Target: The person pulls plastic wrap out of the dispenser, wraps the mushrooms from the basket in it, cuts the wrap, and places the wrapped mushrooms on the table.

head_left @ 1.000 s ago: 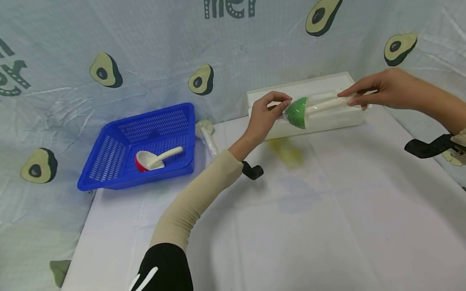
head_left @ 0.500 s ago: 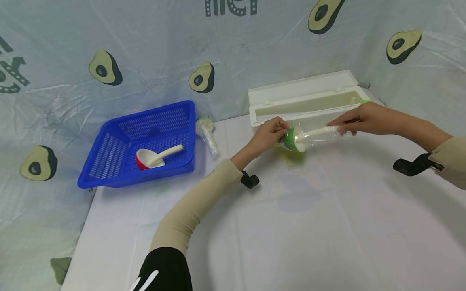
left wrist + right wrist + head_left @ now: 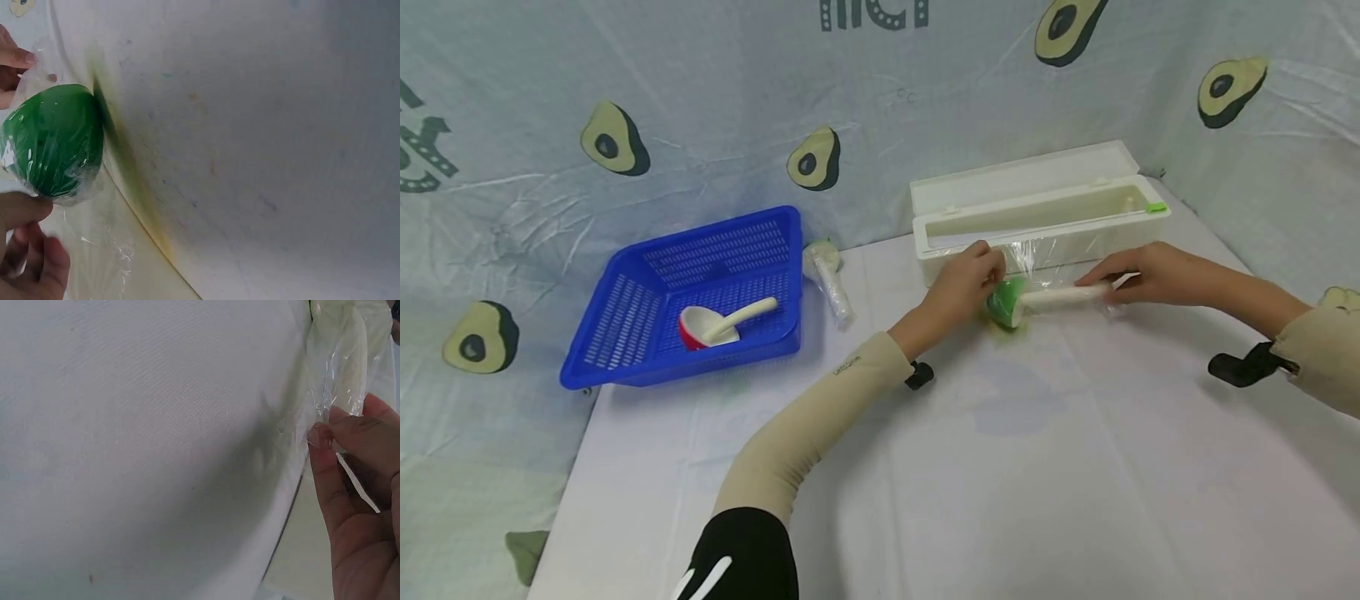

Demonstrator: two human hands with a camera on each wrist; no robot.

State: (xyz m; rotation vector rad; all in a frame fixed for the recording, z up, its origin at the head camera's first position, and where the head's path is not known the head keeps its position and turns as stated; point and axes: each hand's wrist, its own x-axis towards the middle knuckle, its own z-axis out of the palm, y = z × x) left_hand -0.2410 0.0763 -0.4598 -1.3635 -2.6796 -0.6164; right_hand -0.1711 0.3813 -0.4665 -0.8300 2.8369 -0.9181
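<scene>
A ladle (image 3: pixel 1004 302) with a green bowl and pale handle is wrapped in clear plastic film, low over the table in front of a long white box. My left hand (image 3: pixel 964 287) pinches the wrapping at the bowl end; in the left wrist view the thumb (image 3: pixel 25 209) is right at the green bowl (image 3: pixel 56 140). At the handle end my right hand (image 3: pixel 1146 277) pinches the film and handle tip. The right wrist view shows the bunched film (image 3: pixel 322 394) between thumb and finger, with the pale handle (image 3: pixel 351 359) inside.
The long white box (image 3: pixel 1045 235) stands at the back, lid up, with a green tab (image 3: pixel 1156 207) at its right end. A blue basket (image 3: pixel 681 375) to the left holds a red and white ladle (image 3: pixel 703 327). Beside it lies another film-wrapped ladle (image 3: pixel 831 287).
Both hands have brought the wrapped ladle down and forward from over the white box to close above the table. The box's open inside now shows behind it.
</scene>
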